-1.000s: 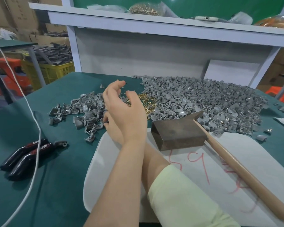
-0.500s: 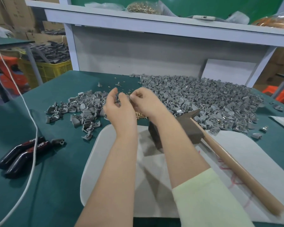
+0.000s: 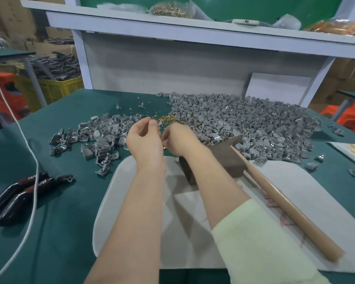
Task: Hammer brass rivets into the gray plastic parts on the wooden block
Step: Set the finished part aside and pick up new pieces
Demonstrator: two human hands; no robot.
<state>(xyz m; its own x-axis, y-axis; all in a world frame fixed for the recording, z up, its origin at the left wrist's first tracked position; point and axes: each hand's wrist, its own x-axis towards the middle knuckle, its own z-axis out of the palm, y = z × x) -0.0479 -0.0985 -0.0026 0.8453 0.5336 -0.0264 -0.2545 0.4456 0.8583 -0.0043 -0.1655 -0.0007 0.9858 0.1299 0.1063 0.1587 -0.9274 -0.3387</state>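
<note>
Just right of the grip lie the hammer and wooden block; the left hand pinches a gray part, the right hand curls alongside, contents hidden. Rivets lie just beyond: seat one straight before hammering.

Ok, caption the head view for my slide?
Left hand and right hand close together by the brass rivets; hammer handle lies beside the wooden block.

Two hands are seen, a left hand and a right hand. One brown block, one wooden handle, one white mat and one white cord are counted. Two piles of gray parts and one small heap of brass rivets are seen.
</note>
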